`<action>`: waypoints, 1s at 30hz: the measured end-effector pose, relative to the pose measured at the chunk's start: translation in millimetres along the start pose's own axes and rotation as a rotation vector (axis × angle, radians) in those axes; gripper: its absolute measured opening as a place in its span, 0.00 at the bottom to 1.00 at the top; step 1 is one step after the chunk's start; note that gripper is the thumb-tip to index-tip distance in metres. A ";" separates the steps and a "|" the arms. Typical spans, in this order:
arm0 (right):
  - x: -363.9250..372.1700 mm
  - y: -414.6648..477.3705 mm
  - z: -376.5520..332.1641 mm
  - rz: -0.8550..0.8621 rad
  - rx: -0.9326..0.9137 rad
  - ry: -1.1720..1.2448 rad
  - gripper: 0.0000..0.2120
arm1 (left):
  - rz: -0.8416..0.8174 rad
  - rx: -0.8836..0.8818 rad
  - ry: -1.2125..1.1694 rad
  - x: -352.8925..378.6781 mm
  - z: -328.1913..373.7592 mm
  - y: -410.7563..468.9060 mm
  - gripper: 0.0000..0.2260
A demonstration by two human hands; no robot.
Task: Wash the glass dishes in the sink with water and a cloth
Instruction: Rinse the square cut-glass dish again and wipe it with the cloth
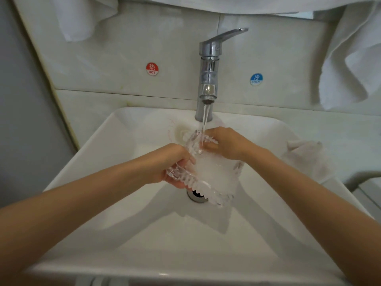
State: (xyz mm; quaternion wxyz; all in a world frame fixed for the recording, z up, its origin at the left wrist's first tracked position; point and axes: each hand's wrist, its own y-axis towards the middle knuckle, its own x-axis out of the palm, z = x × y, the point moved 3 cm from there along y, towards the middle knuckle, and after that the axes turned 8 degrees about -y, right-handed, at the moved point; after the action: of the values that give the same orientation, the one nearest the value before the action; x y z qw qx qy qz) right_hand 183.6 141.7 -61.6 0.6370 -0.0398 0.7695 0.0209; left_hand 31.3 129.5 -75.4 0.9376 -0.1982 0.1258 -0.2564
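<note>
Sink drain (196, 196) partly behind glass dish (214, 172)

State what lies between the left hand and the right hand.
A scalloped glass dish, which left hand and right hand both grip; head view.

The left forearm (92, 195) is reaching in bare from the lower left and the right forearm (299, 186) from the lower right, the two converging toward the middle in a V. The left wrist is lying nearly straight, and the left hand (171, 164) is gripping the near left edge of the glass dish (208, 174), thumb lying over the rim and fingers curling underneath. The right wrist is bending slightly inward. The right hand (226, 144) is holding the far edge of the same dish, its back facing up and its fingers curling over the rim. The two hands are sitting near each other, the right one farther from the body, not touching
</note>
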 end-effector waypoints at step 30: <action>68.5 -23.7 -22.6 -0.153 0.535 1.420 0.12 | 0.301 0.202 -0.002 -29.2 12.2 13.8 0.11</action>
State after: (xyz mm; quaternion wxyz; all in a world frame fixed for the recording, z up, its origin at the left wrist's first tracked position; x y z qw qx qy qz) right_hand 150.9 113.8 -124.2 -0.0234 0.0586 0.9684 -0.2412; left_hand 16.9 159.6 -66.6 0.9807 -0.0822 0.1270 -0.1241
